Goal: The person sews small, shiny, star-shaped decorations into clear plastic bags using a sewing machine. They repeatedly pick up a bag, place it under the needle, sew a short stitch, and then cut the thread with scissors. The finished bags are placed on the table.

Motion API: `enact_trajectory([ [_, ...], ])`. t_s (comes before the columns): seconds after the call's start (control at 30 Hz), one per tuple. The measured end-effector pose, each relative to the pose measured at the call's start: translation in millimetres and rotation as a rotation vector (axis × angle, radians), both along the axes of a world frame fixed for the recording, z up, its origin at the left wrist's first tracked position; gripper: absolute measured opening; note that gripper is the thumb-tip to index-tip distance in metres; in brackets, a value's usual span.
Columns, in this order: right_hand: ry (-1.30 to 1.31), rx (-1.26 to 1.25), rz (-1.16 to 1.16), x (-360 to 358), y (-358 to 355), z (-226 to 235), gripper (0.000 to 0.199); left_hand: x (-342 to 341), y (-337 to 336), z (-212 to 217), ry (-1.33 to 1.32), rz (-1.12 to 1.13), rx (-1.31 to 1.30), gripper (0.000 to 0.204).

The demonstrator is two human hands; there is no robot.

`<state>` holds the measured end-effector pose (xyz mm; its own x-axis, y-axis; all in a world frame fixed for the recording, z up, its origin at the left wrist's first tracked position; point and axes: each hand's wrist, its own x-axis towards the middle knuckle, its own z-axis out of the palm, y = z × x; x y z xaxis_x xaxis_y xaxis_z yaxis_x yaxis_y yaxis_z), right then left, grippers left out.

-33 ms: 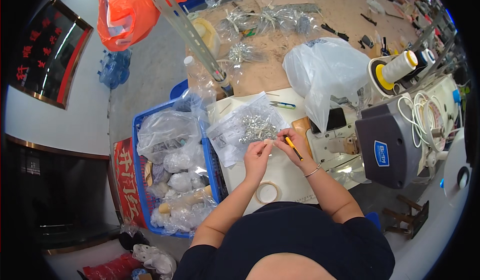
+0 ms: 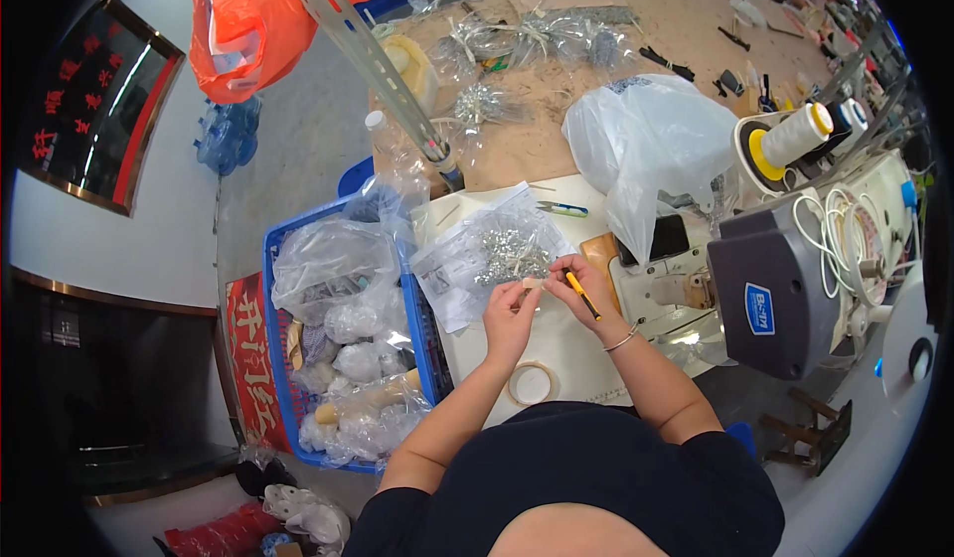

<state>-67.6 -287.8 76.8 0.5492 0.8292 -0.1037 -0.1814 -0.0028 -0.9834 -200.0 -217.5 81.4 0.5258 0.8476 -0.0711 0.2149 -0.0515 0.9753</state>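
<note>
My left hand [image 2: 511,306] is closed, its fingertips pinching one end of a small beige strip [image 2: 532,284]. From the other side, my right hand [image 2: 585,286] has its fingertips at the same strip. A slim yellow pen-shaped tool with dark parts [image 2: 583,297] is tucked in the right hand and slants down toward the wrist. Just beyond both hands, a heap of small shiny silver pieces [image 2: 512,252] in clear plastic rests on printed paper sheets [image 2: 444,281]. Nearer my body, a roll of beige tape [image 2: 532,383] lies flat on the white worktop.
Left of the worktop stands a blue basket [image 2: 272,269] full of plastic-wrapped bundles. A sewing machine [image 2: 770,289] and a thread cone [image 2: 795,135] are at right. Thread snips [image 2: 562,208], a dark phone [image 2: 656,240] and a large white plastic bag [image 2: 646,135] lie beyond my hands.
The beige strip between my fingertips shows slightly more. Otherwise both hands stay where they were.
</note>
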Motion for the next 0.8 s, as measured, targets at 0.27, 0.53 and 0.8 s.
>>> enact_trajectory([
  [0.27, -0.112, -0.145, 0.236, 29, 19, -7, 0.019, -10, 15, -17, 0.001, 0.025, -0.607, 0.036],
  [0.53, -0.467, -0.330, 0.355, 32, 34, -5, 0.020, 12, 26, -9, 0.077, -0.041, -0.668, 0.033],
  [0.8, -0.343, -0.045, 0.033, 21, 20, -41, 0.018, 10, 24, -36, -0.060, -0.026, -0.744, 0.026],
])
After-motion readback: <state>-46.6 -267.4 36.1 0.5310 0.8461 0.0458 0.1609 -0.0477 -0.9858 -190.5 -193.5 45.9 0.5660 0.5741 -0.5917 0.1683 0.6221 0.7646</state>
